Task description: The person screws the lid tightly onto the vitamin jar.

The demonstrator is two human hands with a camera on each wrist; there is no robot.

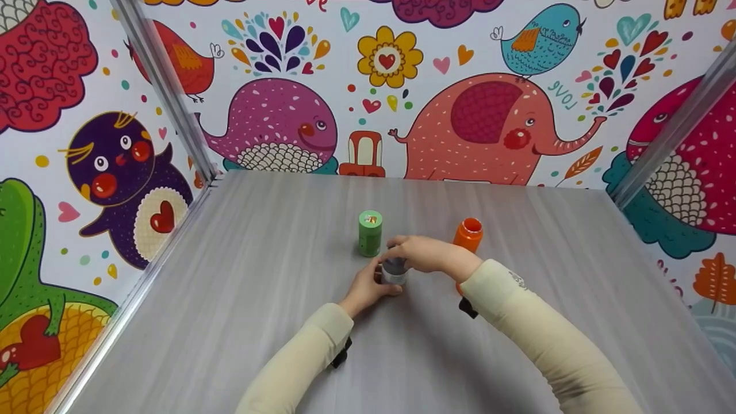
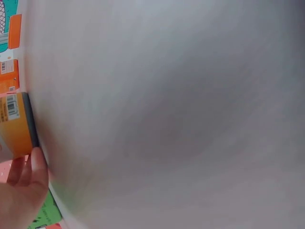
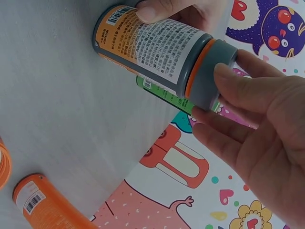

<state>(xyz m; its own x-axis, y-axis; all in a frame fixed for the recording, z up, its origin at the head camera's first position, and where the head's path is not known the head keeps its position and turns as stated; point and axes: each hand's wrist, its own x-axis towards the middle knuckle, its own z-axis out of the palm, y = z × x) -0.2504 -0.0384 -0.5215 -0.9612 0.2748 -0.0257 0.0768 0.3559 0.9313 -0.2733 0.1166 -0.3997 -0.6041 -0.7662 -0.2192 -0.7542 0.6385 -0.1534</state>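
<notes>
A grey bottle with an orange and white printed label stands on the table, its base visible in the left wrist view. My left hand holds its body low down, the thumb lying against the label. Over the top, my right hand grips the grey cap between thumb and fingers. An orange ring shows just below the cap, which sits on the bottle. In the head view both hands cover much of the bottle.
A green canister stands just behind my left hand. Behind my right wrist is an orange bottle with an uncapped mouth. An orange ring-shaped piece, partly out of frame, lies on the table. Printed panels wall the table's back and sides.
</notes>
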